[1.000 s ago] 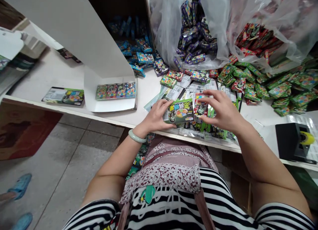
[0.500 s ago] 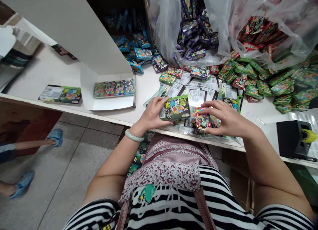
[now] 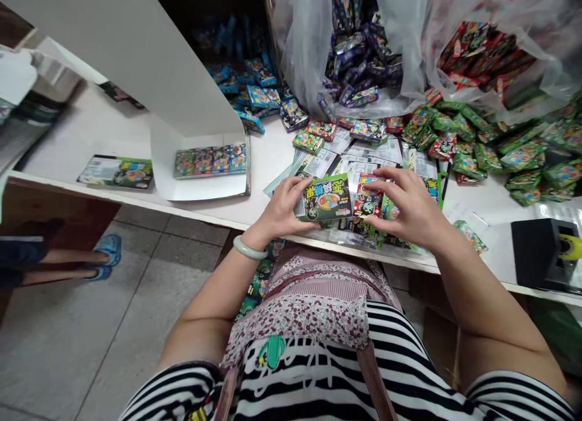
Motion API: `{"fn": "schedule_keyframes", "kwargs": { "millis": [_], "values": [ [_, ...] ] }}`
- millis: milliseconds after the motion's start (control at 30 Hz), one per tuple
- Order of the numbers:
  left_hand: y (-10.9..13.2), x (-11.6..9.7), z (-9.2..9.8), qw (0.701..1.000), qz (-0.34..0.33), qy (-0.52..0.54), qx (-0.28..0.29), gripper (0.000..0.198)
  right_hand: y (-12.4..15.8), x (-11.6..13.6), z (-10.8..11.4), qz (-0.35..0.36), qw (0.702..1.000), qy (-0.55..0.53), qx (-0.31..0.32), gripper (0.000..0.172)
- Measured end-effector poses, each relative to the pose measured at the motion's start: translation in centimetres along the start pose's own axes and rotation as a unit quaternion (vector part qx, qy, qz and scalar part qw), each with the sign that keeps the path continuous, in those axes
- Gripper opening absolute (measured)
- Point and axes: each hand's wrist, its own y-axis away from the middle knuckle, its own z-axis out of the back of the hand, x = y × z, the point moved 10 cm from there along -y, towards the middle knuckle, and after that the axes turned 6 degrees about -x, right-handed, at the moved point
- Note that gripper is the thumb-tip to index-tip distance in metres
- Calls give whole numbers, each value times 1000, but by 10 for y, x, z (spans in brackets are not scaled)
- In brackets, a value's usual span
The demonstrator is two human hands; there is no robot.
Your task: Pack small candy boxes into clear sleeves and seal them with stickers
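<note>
One green-and-black box (image 3: pixel 329 199) sits gripped in the left hand (image 3: pixel 286 210) near the front edge of the table (image 3: pixel 267 147); just beside it, the right hand (image 3: pixel 407 212) pinches a small red box (image 3: pixel 365 204) above flat printed packs (image 3: pixel 359 228) lying along that edge.

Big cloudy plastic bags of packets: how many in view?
2: one bag at the back centre, around purple packets; a second bag to its right, around red packets. Both run past the top edge; others may be hidden.

Soft light covers the white tabletop (image 3: pixel 120 136), while the rearmost blue packets (image 3: pixel 233 36) sink into shadow.
</note>
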Motion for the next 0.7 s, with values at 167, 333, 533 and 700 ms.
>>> {"fn": "schedule_keyframes", "kwargs": {
  "millis": [167, 333, 533, 700],
  "values": [
    [0, 3, 0, 1000, 12, -8, -28, 110, 5, -8, -1, -35, 999, 4, -26, 50],
    [2, 1, -1, 1000, 2, -21, -17, 110, 0, -1, -6, 3, 1000, -3, 6, 50],
    [5, -4, -5, 999, -16, -28, 7, 107, -4, 6, -16, 62, 993, -5, 97, 49],
    [7, -4, -10, 999, -9, -16, 26, 110, 0, 5, -18, 56, 992, -3, 110, 51]
  ]
}}
